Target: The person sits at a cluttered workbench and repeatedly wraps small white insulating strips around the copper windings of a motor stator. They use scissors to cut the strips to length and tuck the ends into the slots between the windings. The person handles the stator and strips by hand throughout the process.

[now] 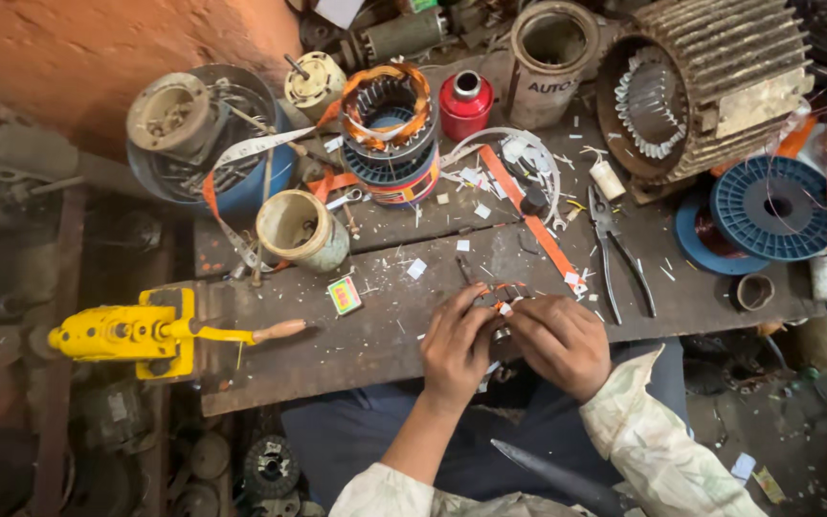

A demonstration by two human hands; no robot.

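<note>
Pinching together at the front edge of the dark wooden bench (356,335), the left hand (455,347) and right hand (559,342) both gripped one small part (500,308), with only bits of orange and white showing between the fingertips; what exactly it was could not be told. Both hands were closed on it, thumbs and forefingers meeting, the part held just above the bench edge and over the lap. Pliers (619,260) lay to the right, handles toward the person, near an orange strip (528,215) running diagonally. A small printed card (344,295) lay to the left, and further left a yellow hand winder (136,335) was clamped at the bench end. A wound stator (390,124), a red can (465,103) and a blue spool (772,208) stood further back. Judged: work this fine goes best with wrists braced on the bench edge and light grip, so thin wire or paper does not tear.
</note>
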